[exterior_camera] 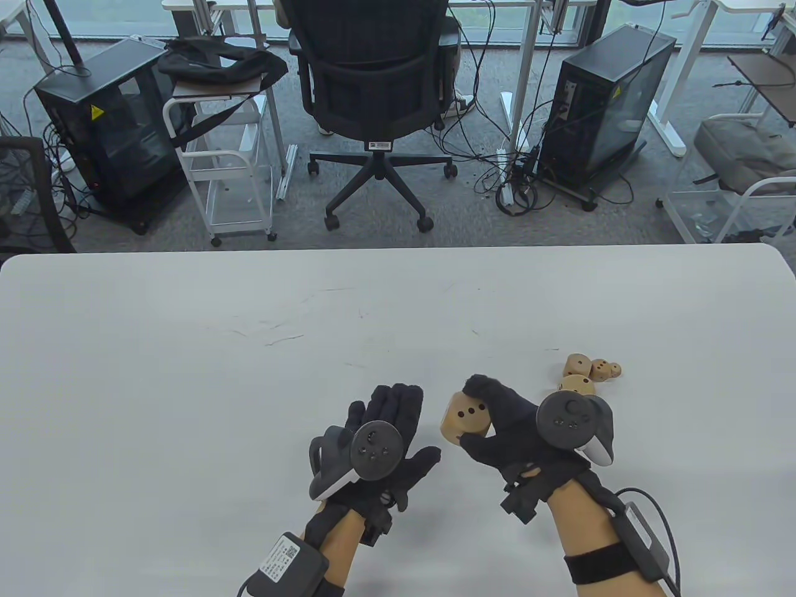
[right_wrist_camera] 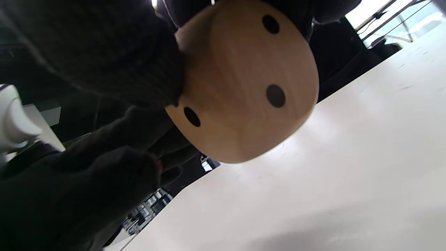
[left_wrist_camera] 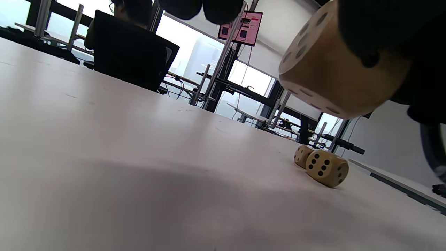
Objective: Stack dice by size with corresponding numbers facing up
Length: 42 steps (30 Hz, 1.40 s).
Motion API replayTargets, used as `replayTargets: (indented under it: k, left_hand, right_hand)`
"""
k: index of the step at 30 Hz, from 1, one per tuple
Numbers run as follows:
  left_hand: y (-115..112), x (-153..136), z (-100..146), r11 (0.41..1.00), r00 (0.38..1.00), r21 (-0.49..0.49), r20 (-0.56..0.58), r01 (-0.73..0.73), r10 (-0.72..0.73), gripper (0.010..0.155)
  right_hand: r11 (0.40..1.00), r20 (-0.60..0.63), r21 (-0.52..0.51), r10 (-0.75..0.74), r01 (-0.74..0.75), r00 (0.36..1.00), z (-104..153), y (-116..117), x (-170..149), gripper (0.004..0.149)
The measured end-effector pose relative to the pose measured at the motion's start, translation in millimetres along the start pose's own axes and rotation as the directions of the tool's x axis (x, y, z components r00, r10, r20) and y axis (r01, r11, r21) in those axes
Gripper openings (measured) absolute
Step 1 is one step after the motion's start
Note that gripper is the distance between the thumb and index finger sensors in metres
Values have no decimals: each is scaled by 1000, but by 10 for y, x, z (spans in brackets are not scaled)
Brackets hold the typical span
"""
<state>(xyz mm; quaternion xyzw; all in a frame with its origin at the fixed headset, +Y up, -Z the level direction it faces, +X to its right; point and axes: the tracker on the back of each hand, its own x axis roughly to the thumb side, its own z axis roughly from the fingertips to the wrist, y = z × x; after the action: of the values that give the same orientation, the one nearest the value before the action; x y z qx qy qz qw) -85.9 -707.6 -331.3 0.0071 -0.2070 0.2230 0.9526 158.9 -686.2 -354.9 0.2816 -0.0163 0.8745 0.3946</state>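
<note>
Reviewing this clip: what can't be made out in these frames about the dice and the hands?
- Large wooden die: right hand covers part of it in every view, so its full faces are hidden.
- Small wooden dice: too small in the table view for pip counts; one partly behind the right hand's tracker.
- Left hand: the tracker hides its palm side; only fingertips show in the left wrist view.

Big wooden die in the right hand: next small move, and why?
Probably lower the big wooden die onto the bare white table as the stack base. The right hand holds it off the surface, the smaller wooden dice lie unstacked behind, and the left hand is open.
</note>
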Motion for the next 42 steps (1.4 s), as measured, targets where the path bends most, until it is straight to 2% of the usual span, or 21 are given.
replayTargets:
  k: [3,6,7,8,9,10,13,14,18,21,24,28,30,34,37,42]
  left_hand:
    - [-8,-37,-19,993,990,-22,84,-115,117,89]
    - [-21,-93,-39,962,952,-63,135,-267,273,89]
    - [-22,-108,-43,947,938,-77,133,-311,319,64]
    - [-26,-139,-49,923,916,-95,122,-372,382,57]
    - [-28,-175,-55,892,887,-111,105,-438,449,59]
    - [-41,-217,-58,849,847,-128,87,-512,524,90]
    - [-57,-276,-68,759,760,-156,70,-632,646,94]
    - [-57,-283,-68,749,749,-157,70,-644,658,95]
    - [-60,-308,-46,648,651,-115,17,-753,759,94]
    - [-78,-317,-28,575,580,-90,-38,-813,814,93]
    - [-91,-310,-12,542,547,-73,-78,-837,833,92]
    - [-89,-286,5,549,551,-54,-112,-834,827,92]
    - [-81,-264,8,587,589,-52,-110,-808,800,93]
    - [-22,-240,7,677,679,-47,-45,-734,733,90]
    - [16,-217,18,722,724,-49,-14,-690,690,86]
    - [37,-183,20,758,755,-55,63,-650,652,86]
  right_hand:
    - [995,21,49,-86,85,996,-27,57,44,91]
    - [974,15,83,-212,210,977,-34,75,36,91]
    - [971,15,83,-227,225,974,-36,73,26,91]
    - [962,9,88,-261,260,965,-32,66,6,91]
    - [952,12,76,-297,296,955,-22,59,-9,90]
    - [944,16,57,-328,326,945,-19,54,-20,90]
    - [918,26,48,-394,393,919,-12,63,-2,85]
    - [915,28,43,-404,402,915,-12,64,7,85]
    - [890,52,60,-454,451,889,4,93,22,88]
    - [921,68,64,-389,385,919,12,93,50,90]
    - [946,75,63,-322,318,944,14,104,84,93]
    - [963,64,52,-269,266,961,10,116,83,97]
    - [962,58,53,-271,268,961,7,130,64,97]
    - [944,43,40,-328,326,944,9,148,16,95]
    - [924,11,14,-382,382,924,13,148,-44,94]
    - [860,-44,-10,-510,510,859,29,158,-167,90]
